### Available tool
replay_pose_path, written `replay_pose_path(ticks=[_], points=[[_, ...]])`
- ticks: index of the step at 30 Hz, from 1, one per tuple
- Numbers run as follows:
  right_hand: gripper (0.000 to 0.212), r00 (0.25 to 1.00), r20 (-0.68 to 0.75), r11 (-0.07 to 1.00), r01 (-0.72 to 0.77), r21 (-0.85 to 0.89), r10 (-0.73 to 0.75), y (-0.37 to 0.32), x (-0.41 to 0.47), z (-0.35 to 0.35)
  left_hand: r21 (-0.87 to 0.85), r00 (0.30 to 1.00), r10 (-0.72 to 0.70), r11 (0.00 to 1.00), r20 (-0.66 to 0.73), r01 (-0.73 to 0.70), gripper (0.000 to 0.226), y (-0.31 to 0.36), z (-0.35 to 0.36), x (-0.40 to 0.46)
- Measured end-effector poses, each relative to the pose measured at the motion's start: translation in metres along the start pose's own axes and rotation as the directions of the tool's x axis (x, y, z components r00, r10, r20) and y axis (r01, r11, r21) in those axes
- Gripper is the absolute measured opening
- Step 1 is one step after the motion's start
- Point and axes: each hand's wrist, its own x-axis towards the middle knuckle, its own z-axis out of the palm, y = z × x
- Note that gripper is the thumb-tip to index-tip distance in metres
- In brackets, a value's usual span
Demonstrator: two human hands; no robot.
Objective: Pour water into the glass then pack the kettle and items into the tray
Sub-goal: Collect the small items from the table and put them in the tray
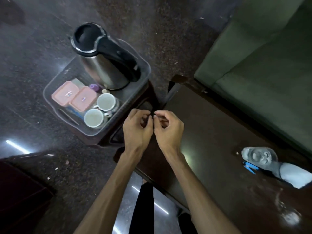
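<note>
A steel kettle (104,68) with a black lid and handle stands at the far end of a clear plastic tray (50,97). Two pink lidded boxes (65,92) and two white cups (106,101) sit in the tray's near half. Right of the tray, my left hand (136,127) and my right hand (168,129) meet fingertip to fingertip, both pinched on a thin black cord (152,114) over the dark table's corner. A clear glass (290,217) shows only faintly at the table's near right.
The tray rests on a small dark wooden stand (104,139). On the dark wooden table (211,129) lies a clear water bottle (258,156) beside a blue item (249,168). A green sofa (261,56) stands behind the table. Speckled floor surrounds the stand.
</note>
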Motion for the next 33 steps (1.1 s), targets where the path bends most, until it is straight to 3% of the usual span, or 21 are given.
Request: replay_pose_path(ticks=[7, 10, 12, 16, 18, 21, 29, 33], points=[[0.012, 0.989, -0.088, 0.988, -0.124, -0.097, 0.115, 0.065, -0.030, -0.117, 0.047, 0.969, 0.044, 0.997, 0.242, -0.057, 0.013, 0.056, 0.087, -0.075], [0.013, 0.967, -0.194, 0.951, -0.210, -0.226, 0.167, 0.099, -0.048, -0.171, 0.099, 0.928, 0.061, 0.990, 0.367, -0.105, 0.014, 0.080, 0.127, -0.115], [0.017, 0.909, -0.306, 0.881, -0.372, -0.291, 0.283, 0.124, -0.061, -0.207, 0.134, 0.885, 0.050, 0.983, 0.462, -0.126, 0.018, 0.094, 0.151, -0.142], [0.031, 0.703, -0.500, 0.634, -0.696, -0.336, 0.506, 0.174, -0.083, -0.280, 0.157, 0.797, 0.038, 0.974, 0.603, -0.165, 0.024, 0.123, 0.189, -0.188], [0.047, 0.697, -0.430, 0.577, -0.717, -0.390, 0.574, 0.192, -0.088, -0.301, 0.156, 0.775, 0.022, 0.976, 0.631, -0.155, 0.026, 0.130, 0.201, -0.203], [0.061, 0.751, -0.240, 0.570, -0.634, -0.523, 0.615, 0.212, -0.085, -0.311, 0.168, 0.769, 0.000, 0.976, 0.640, -0.139, 0.027, 0.132, 0.214, -0.216], [0.036, 0.737, -0.262, 0.502, -0.634, -0.589, 0.623, 0.214, -0.077, -0.292, 0.187, 0.794, -0.014, 0.974, 0.608, -0.126, 0.023, 0.114, 0.208, -0.210], [0.031, 0.783, -0.182, 0.603, -0.584, -0.543, 0.595, 0.190, -0.080, -0.261, 0.178, 0.835, -0.069, 0.983, 0.545, -0.035, 0.016, 0.096, 0.190, -0.193]])
